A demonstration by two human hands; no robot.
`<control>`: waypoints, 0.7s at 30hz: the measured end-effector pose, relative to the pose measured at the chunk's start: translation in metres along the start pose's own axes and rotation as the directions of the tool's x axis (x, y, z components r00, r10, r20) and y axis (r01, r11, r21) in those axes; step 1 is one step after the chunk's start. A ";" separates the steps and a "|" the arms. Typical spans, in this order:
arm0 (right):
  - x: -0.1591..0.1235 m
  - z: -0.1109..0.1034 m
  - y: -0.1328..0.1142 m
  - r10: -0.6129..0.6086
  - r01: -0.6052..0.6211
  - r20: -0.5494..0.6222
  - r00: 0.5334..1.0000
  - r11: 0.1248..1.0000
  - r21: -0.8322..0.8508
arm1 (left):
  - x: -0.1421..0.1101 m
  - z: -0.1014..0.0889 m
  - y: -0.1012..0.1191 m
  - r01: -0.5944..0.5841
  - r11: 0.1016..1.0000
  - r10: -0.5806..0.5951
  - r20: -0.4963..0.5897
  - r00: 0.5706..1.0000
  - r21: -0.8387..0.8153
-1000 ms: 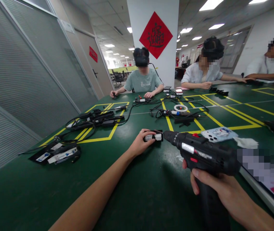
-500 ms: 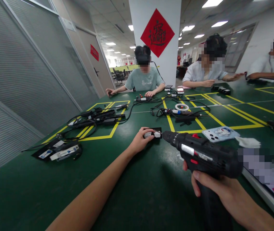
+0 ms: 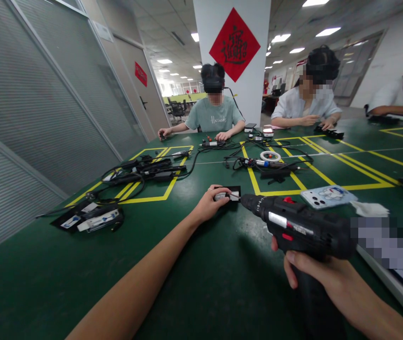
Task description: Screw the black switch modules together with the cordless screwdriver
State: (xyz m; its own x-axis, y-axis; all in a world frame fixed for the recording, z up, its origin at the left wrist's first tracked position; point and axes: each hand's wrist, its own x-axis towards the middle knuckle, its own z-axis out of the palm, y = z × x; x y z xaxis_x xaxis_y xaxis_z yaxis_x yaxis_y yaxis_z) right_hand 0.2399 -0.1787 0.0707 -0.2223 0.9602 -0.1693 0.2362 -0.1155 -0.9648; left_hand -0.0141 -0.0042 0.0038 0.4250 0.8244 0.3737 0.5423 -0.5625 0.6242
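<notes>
My right hand is wrapped round the handle of a black cordless drill with red buttons. The drill points left, its bit reaching a small flat black piece that has a white part or label on it. Whether the tip touches the piece, I cannot tell. My left hand, a ring on one finger, is closed over the left side of this piece and holds it against the green table. The fingers hide much of the piece.
Tangled black cables and tools lie ahead left, near black packets. A white ring and a pen-like tool lie ahead right. By the drill are a phone, a tissue and a screen. Several people sit opposite.
The view has shifted slightly. My hands, the drill and the black piece keep almost the same arrangement. A co-worker at the right has lowered a hand onto black objects on the table.
</notes>
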 end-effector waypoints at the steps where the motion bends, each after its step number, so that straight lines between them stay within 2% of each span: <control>1: 0.000 0.000 0.000 0.000 0.000 0.010 1.000 1.000 -0.003 | 0.000 0.000 0.000 -0.004 1.000 0.004 0.003 1.000 0.000; 17: 0.001 -0.004 0.001 0.011 -0.010 0.057 0.998 1.000 -0.015 | 0.000 0.000 0.001 -0.015 1.000 0.014 0.026 1.000 0.011; 21: 0.002 -0.001 0.001 0.026 -0.026 0.019 0.999 1.000 -0.018 | 0.000 0.000 0.001 -0.016 1.000 0.016 0.028 0.999 0.018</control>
State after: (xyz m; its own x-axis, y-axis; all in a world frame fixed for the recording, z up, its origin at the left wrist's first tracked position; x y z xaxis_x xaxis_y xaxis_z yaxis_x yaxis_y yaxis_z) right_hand 0.2410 -0.1770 0.0693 -0.2343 0.9517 -0.1984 0.2587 -0.1357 -0.9564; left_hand -0.0136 -0.0049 0.0048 0.4532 0.8136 0.3643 0.5485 -0.5766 0.6055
